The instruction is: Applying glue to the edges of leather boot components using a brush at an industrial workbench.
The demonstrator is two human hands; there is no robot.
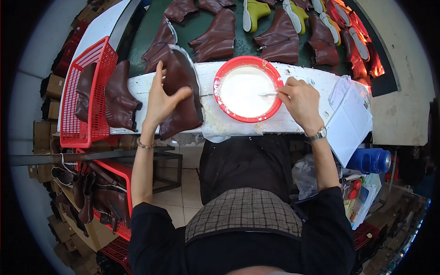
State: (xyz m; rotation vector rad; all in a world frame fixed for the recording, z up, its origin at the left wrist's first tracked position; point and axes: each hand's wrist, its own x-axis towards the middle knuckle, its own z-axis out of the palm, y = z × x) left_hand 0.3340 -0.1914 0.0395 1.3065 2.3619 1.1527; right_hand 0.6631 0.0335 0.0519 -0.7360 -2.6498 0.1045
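Red plastic, round and shallow, the bowl of white paste [248, 89] sits on the white, paste-smeared bench [307, 73] and serves as the landmark. Just right of the bowl, the right hand [300, 101] has its fingers [285, 93] pressed together, pinching a thin white-tipped brush [268, 94] whose tip lies over the paste inside the bowl's right rim. Just left of the bowl, the left hand [161, 100] grips a dark brown leather ankle boot [183, 94] held upright at the bench edge; the thumb presses across the boot's front while the other fingers reach up along its side. Farther left of the bowl stands a red plastic mesh basket [87, 91] holding another brown boot [120, 98]. Beyond the bowl, on a green belt [151, 23], lie more brown boots [217, 39] and yellow-green shoe lasts [253, 11]. Right of the bowl, well apart, lies a blue jug [370, 160] below white paper sheets [350, 121].
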